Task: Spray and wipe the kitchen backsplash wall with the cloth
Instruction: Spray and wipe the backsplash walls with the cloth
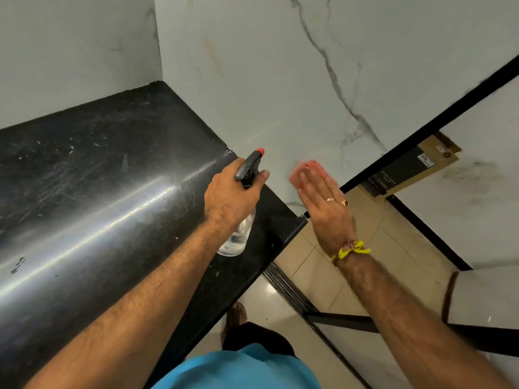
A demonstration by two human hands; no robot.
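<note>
Cloth (304,171), soft and light, lies under my flat right hand (323,203) on the wall (266,80). My left hand (230,197) clamps the slippery spray bottle (238,234) at its neck.

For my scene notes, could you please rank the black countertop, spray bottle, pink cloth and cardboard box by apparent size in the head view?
1. black countertop
2. cardboard box, farther away
3. spray bottle, partly hidden by the left hand
4. pink cloth, mostly under the right hand
</note>
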